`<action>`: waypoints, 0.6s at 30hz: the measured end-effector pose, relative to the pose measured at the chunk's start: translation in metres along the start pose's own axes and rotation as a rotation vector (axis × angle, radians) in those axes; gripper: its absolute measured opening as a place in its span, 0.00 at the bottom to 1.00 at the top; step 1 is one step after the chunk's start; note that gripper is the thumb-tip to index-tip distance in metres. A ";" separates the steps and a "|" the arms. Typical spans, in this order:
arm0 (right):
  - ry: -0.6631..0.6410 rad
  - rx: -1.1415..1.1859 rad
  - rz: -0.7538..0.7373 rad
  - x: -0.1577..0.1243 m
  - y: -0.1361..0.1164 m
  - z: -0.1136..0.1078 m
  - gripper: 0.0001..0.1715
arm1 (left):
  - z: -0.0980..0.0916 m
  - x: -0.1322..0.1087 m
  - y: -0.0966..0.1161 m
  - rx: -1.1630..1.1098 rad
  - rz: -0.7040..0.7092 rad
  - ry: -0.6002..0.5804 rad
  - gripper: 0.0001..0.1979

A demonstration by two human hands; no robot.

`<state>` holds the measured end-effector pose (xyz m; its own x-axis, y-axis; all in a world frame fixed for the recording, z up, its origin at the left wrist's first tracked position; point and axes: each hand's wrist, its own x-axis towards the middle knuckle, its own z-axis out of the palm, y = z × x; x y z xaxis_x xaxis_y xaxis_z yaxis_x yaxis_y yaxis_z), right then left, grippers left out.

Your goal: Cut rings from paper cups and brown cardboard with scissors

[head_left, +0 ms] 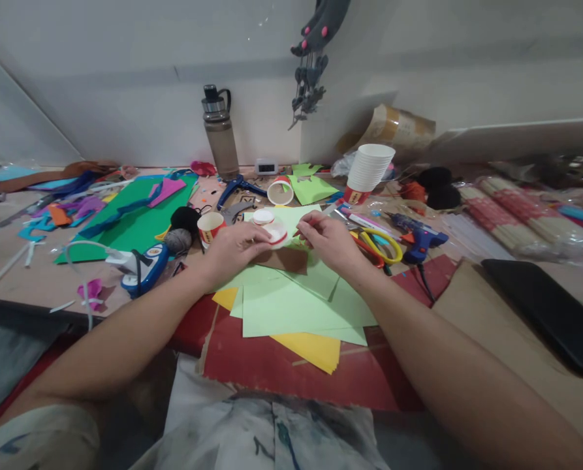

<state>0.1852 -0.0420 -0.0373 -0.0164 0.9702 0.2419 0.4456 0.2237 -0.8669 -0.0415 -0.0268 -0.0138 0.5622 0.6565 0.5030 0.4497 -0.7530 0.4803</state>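
Your left hand [232, 251] has its fingers closed around a paper cup [276, 234] tipped on its side, just above the green paper [291, 300]. Your right hand [330, 240] pinches narrow beside the cup's rim; I cannot tell if those fingers grip anything. Scissors [384, 245] lie just right of them.

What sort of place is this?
Probably a craft workspace: coloured paper sheets lie below the left hand, which holds a cup; scissors and a glue gun sit by the right hand; a cup stack stands behind.
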 end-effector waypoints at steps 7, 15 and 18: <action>0.019 -0.012 0.093 0.002 0.003 0.001 0.14 | 0.018 -0.005 -0.006 0.078 0.163 -0.237 0.08; 0.032 0.008 0.097 0.002 0.004 0.001 0.14 | 0.017 -0.005 -0.005 0.086 0.188 -0.231 0.04; 0.028 0.006 0.095 0.003 0.002 0.000 0.14 | 0.017 -0.005 -0.005 0.083 0.203 -0.231 0.04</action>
<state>0.1865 -0.0390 -0.0386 0.0507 0.9840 0.1706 0.4390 0.1314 -0.8888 -0.0346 -0.0268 -0.0306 0.7848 0.4722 0.4012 0.3621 -0.8749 0.3215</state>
